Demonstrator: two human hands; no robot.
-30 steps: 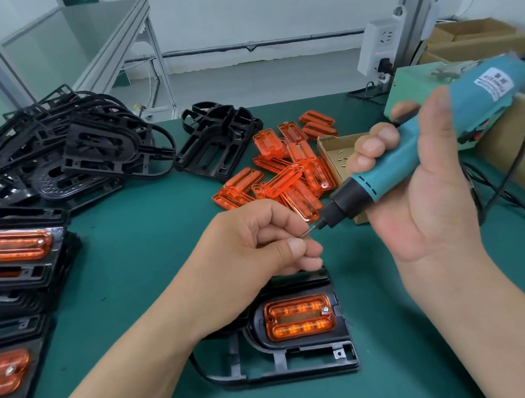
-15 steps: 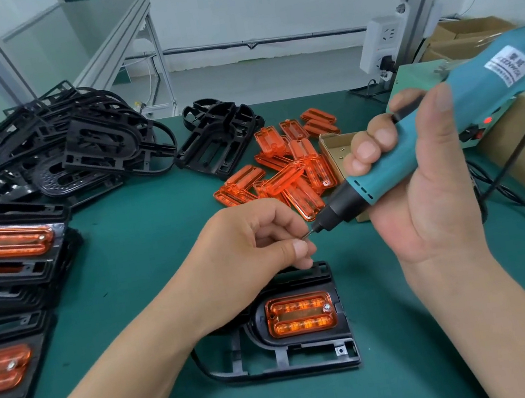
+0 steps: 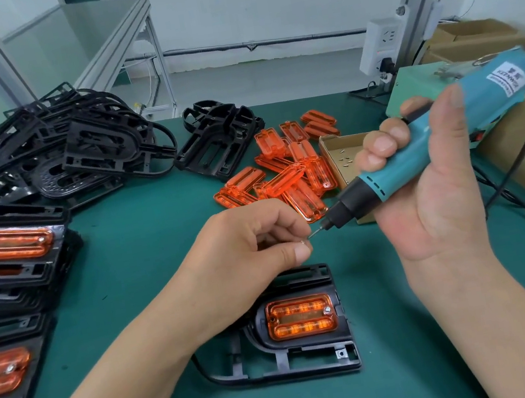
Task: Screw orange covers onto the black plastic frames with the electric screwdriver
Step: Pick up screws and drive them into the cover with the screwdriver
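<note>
We log a glossy, ribbed translucent-orange cover [image 3: 301,316] seated in a matte black plastic frame [image 3: 283,374]. Left hand [image 3: 245,247] pinches a small metal screw [image 3: 303,243]; right hand [image 3: 435,204] grips the teal electric screwdriver [image 3: 419,146].

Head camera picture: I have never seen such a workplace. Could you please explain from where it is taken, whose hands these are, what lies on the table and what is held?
There is no machine here: a person works with bare hands, and the one camera sits on their head, looking down. The right hand grips a teal electric screwdriver. The left hand pinches something tiny, probably a screw, close to the bit's tip. Below them on the green table lies a black frame with an orange cover seated in it. Behind are loose orange covers, a small cardboard box with screws, and a heap of bare frames. At the left lie stacked frames with covers.
</note>
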